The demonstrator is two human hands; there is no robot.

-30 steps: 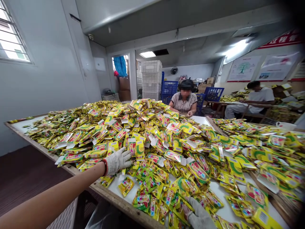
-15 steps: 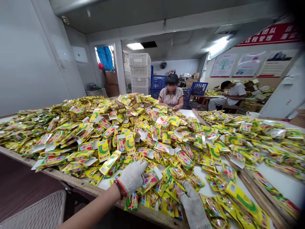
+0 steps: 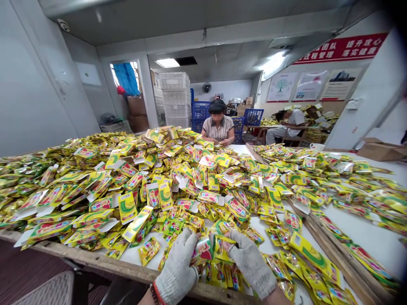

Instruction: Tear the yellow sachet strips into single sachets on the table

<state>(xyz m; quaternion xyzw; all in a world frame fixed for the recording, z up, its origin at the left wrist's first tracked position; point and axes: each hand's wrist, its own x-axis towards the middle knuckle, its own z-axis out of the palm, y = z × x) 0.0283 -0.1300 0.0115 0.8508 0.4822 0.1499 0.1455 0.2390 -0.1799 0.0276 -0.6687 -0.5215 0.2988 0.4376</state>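
Note:
My left hand (image 3: 178,267), in a white knit glove, is closed round a small printed carton (image 3: 203,250) at the front of the table. A yellow sachet (image 3: 221,248) is pinched in the fingers of my right hand (image 3: 252,263), also gloved. The sachet's left end meets the carton's right end; whether any of it is inside, I cannot tell. Below both hands lie more yellow sachets (image 3: 218,274). A big heap of flat yellow-and-green cartons (image 3: 129,207) rises just beyond my hands.
A wooden strip (image 3: 330,245) divides the table on the right, with more packets beyond it. Across the table sits a person (image 3: 218,127), and another (image 3: 294,120) sits farther back. White crates (image 3: 174,97) are stacked behind. A cardboard box (image 3: 381,149) stands at the right.
Both hands have come together, bringing the carton and the sachet end to end. My left hand has moved down and turned. The view has swung slightly right.

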